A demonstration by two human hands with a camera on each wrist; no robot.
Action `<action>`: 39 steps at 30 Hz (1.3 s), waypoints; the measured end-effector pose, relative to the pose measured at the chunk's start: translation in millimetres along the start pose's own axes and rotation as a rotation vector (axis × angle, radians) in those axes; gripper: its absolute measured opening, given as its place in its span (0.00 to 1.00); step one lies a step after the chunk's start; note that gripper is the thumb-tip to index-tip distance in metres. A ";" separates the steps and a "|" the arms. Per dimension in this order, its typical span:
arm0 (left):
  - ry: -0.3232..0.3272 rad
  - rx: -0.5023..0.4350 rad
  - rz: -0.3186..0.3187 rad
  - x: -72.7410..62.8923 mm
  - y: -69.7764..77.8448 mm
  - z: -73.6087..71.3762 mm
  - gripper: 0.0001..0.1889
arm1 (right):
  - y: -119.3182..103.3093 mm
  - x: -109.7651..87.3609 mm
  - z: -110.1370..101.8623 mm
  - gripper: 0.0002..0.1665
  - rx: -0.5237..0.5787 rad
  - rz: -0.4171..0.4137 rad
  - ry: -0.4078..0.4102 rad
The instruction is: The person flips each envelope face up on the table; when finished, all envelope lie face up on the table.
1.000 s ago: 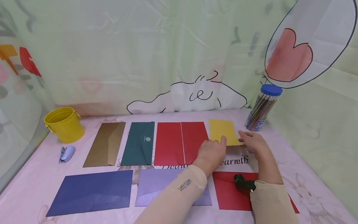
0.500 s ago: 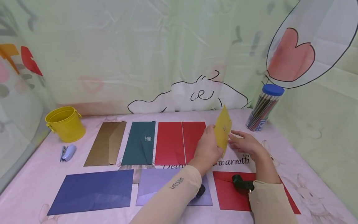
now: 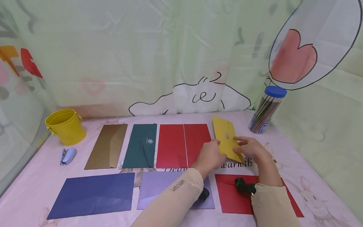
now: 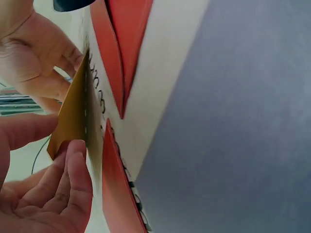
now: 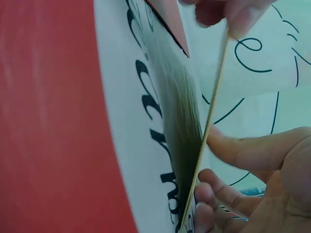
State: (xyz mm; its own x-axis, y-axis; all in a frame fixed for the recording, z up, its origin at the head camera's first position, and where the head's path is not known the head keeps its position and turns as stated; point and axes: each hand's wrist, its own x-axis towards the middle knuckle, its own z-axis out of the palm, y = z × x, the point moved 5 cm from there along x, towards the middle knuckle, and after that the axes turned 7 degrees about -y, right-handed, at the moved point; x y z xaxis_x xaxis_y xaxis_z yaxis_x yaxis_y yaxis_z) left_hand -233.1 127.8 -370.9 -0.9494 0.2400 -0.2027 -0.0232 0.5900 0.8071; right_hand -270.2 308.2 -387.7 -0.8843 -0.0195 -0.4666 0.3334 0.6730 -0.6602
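Observation:
A yellow envelope (image 3: 227,135), with a small printed emblem on its upper face, is tilted above the far right of the table. My left hand (image 3: 208,156) pinches its near left edge between thumb and fingers, as the left wrist view also shows for the envelope (image 4: 70,116). At its right edge, my right hand (image 3: 253,149) touches the face with the thumb and fingertips. In the right wrist view, the right thumb (image 5: 243,150) and fingers lie on the same side of the envelope, seen nearly edge-on.
Brown (image 3: 103,146), green (image 3: 139,145) and red (image 3: 170,145) envelopes lie in the back row. In front are blue (image 3: 93,195), lilac (image 3: 153,189) and red (image 3: 229,195) ones. A yellow bucket (image 3: 66,130), a small lilac stapler (image 3: 68,156) and a pencil jar (image 3: 265,113) stand around them.
The yellow envelope was lifted and turned over, stood nearly upright, then came down to a lower tilt with its emblem face up. The right hand moved from beside it onto its right edge.

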 end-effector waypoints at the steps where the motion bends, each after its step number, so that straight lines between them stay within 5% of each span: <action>1: -0.011 0.028 -0.003 0.0 -0.5 1.4 0.32 | 0.7 0.2 0.4 0.41 -0.008 0.003 0.000; 10: -0.091 0.147 -0.014 -5.2 -2.7 7.7 0.18 | -4.1 -4.4 -0.1 0.36 -0.189 0.075 0.042; 24: -0.075 0.499 0.053 -3.9 2.4 10.7 0.14 | -11.1 -7.7 0.8 0.35 -0.198 0.083 0.072; 34: -0.040 0.405 0.220 -1.3 1.0 -15.5 0.19 | -15.5 -9.7 -6.6 0.37 -0.234 0.090 0.139; 39: 0.030 0.491 0.317 -11.1 -1.8 -48.9 0.21 | -38.0 -16.0 0.6 0.35 -0.247 -0.109 0.167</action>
State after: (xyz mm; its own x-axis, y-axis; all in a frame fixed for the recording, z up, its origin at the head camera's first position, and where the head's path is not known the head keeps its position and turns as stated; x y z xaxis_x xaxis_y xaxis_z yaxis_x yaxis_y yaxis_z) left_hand -237.8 86.4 -343.0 -0.8949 0.4453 0.0286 0.4046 0.7827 0.4730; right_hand -268.6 282.5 -355.5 -0.9587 0.0065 -0.2845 0.1625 0.8333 -0.5285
